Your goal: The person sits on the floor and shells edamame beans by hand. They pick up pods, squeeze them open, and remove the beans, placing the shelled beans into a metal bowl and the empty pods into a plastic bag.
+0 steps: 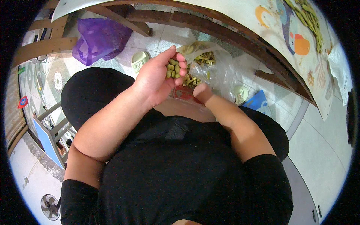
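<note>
green beans (173, 69) sit in the cupped left hand (154, 78); right of that grip, clear bag (224, 69) with pods (206, 58), right hand (202, 93) at its near edge, finger hold can't tell; best curl left fingers, level palm against spills

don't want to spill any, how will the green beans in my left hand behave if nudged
The green beans look rounded and loose, so they would likely roll or slide over one another. Each is small beside the left hand, so probably light and easily pushed. They sit piled against curled fingers, so tilting might drop some.
</note>
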Demonstrator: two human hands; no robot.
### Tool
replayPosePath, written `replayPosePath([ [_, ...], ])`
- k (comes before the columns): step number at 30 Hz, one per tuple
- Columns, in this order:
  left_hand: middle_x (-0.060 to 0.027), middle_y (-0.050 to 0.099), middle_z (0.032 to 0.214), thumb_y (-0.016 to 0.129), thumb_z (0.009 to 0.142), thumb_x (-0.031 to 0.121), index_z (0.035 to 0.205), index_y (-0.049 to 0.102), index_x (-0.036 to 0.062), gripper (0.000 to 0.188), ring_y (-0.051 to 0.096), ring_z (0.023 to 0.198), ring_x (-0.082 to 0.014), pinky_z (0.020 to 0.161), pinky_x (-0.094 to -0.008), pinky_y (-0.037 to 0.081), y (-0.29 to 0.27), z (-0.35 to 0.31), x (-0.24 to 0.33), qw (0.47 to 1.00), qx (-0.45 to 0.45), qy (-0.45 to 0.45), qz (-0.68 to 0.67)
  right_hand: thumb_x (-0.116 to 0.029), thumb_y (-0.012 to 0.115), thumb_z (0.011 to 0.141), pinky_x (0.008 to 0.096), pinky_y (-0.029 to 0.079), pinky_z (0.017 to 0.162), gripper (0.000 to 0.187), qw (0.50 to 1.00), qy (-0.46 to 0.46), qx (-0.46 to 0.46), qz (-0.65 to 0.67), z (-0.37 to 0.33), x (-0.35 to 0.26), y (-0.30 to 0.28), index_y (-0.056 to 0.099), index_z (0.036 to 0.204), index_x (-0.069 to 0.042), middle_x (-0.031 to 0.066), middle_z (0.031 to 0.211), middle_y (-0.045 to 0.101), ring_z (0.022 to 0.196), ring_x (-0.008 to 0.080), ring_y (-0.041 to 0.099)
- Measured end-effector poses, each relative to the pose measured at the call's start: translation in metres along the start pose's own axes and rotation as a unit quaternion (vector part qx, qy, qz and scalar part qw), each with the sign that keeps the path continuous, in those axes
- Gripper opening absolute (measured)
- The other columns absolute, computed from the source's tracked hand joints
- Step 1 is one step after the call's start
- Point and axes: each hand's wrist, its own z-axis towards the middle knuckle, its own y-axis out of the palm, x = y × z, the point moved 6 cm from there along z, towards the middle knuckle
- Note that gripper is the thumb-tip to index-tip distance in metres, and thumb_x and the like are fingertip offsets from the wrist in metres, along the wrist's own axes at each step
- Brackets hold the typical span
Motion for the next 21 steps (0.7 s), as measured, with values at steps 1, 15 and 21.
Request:
replayPosePath([
  [1,-0.0031,0.051,0.073,0.037,0.088,0.029,0.078,0.048,0.0074,0.027,0.048,0.064,-0.0138,0.052,-0.0240,0.038,0.001,0.000,0.000,1.000,-0.010,-0.001,-0.009,-0.011,0.048,0.068,0.0341,0.046,0.054,0.016,0.999,0.017,-0.023,0.031,0.002,0.002,0.007,0.063,0.063,-0.009,0.0067,0.066,0.061,0.062,0.0215,0.059],
  [15,-0.0176,0.049,0.110,0.030,0.089,0.028,0.106,0.045,-0.0037,0.039,0.048,0.102,-0.0282,0.086,-0.0373,0.042,0.025,-0.006,0.004,0.972,-0.178,-0.023,-0.153,-0.013,0.048,0.070,0.0355,0.046,0.057,0.014,0.971,0.066,-0.005,0.230,-0.003,0.017,-0.028,0.060,0.071,-0.005,0.0116,0.068,0.060,0.064,0.0249,0.059],
  [21,-0.0173,0.046,0.113,0.029,0.089,0.024,0.109,0.042,-0.0042,0.037,0.045,0.106,-0.0282,0.091,-0.0376,0.038,0.022,-0.007,0.006,0.979,-0.143,0.012,-0.145,-0.018,0.052,0.076,0.0252,0.044,0.050,0.014,0.778,0.227,0.104,0.576,-0.042,0.064,-0.129,0.055,0.079,-0.005,0.0063,0.066,0.059,0.059,0.0142,0.056],
])
